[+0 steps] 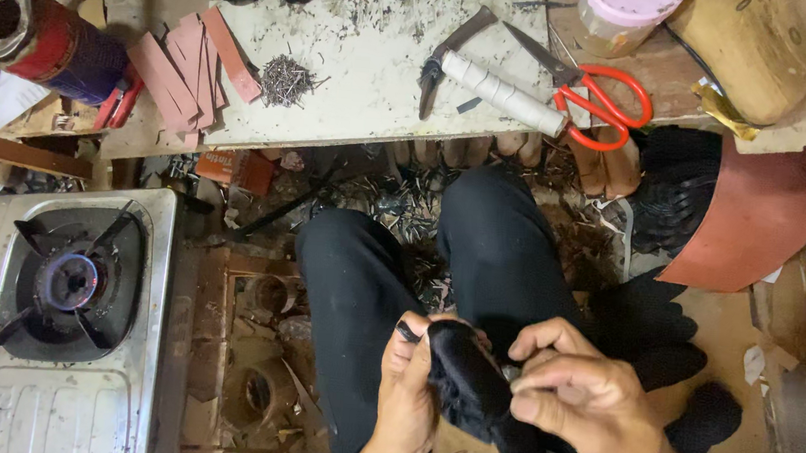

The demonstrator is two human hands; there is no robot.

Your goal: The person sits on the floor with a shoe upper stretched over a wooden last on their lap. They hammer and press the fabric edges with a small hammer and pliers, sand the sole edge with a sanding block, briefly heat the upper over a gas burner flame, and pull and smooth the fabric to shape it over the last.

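Observation:
Low in the head view, both my hands grip one black fuzzy piece, shaped like a shoe upper on a form, over my lap in black trousers. My left hand wraps its left side with the thumb on top. My right hand pinches its right edge with curled fingers. More black fuzzy pieces lie to the right of my knee.
A worn white bench top holds a pile of small nails, pinkish strips, a white-handled hammer and red-handled scissors. A gas stove stands left. A red-brown sheet hangs right; scraps litter the floor.

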